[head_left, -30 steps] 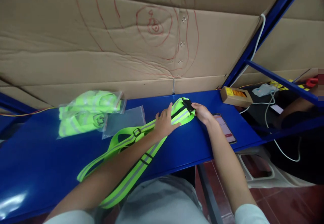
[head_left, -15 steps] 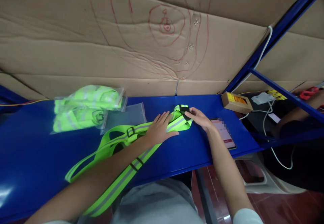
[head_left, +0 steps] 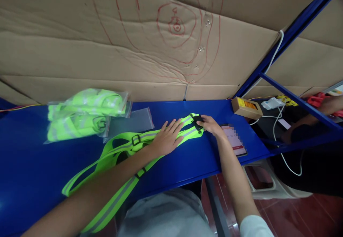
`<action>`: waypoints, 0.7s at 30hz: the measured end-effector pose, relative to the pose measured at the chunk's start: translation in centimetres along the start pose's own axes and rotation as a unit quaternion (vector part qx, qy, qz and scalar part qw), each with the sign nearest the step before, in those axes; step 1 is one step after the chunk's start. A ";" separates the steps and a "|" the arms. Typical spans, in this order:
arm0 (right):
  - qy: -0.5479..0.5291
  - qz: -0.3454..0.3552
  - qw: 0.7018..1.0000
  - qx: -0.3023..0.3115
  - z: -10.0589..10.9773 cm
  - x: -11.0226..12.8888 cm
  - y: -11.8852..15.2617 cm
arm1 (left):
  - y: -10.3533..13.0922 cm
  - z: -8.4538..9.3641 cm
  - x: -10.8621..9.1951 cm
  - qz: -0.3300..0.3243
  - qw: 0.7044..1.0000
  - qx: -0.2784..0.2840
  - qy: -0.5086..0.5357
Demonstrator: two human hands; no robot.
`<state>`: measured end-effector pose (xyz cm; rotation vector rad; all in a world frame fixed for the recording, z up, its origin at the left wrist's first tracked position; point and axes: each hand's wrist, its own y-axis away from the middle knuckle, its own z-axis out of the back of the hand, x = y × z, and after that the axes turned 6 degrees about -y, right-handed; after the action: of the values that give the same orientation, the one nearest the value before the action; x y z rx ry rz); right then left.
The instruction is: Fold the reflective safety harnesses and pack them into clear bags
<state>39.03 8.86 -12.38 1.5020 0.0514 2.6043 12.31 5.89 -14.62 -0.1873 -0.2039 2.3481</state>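
Observation:
A fluorescent yellow-green reflective strap vest point(head_left: 114, 208) with grey stripes and black adjusters stretches across the blue table, its near straps hanging past the front edge. My left hand point(head_left: 167, 139) lies flat on the straps, fingers stretched out. At the vest's right end, my right hand point(head_left: 211, 124) has its thumb and fingers closed on a black buckle point(head_left: 198, 122). The fingers partly cover that buckle. My left forearm hides some of the middle straps.
Clear bags holding folded reflective vests point(head_left: 85, 114) lie at the back left, beside a flat clear zip bag point(head_left: 131, 121). A phone point(head_left: 234, 140) and a cardboard box point(head_left: 246, 108) are on the right. Beyond a blue frame bar point(head_left: 300, 99) is another person's arm point(head_left: 308, 117).
My right hand has drawn the buckle end slightly, and the straps there lie straighter and flatter. My left hand still rests on the straps. The view has shifted a little.

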 end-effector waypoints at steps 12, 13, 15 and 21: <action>0.361 0.183 0.912 -0.066 -4.3 3.8 1.5 | -3.7 -0.5 -4.1 0.107 0.994 -0.004 -0.008; 0.375 0.193 0.905 -0.052 -4.5 3.6 1.7 | -3.5 -0.4 -4.1 0.101 0.995 -0.014 -0.009; 0.395 0.206 0.895 -0.028 -4.6 3.0 2.2 | -3.0 -0.1 -4.0 0.095 0.995 -0.021 -0.009; 0.356 0.191 0.915 0.005 -3.6 2.7 2.2 | -1.5 0.4 -3.3 0.137 0.989 0.042 0.021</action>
<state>34.41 7.15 -11.66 0.5157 -0.1736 3.3220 15.61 4.58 -13.64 -0.2354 -0.0618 2.6173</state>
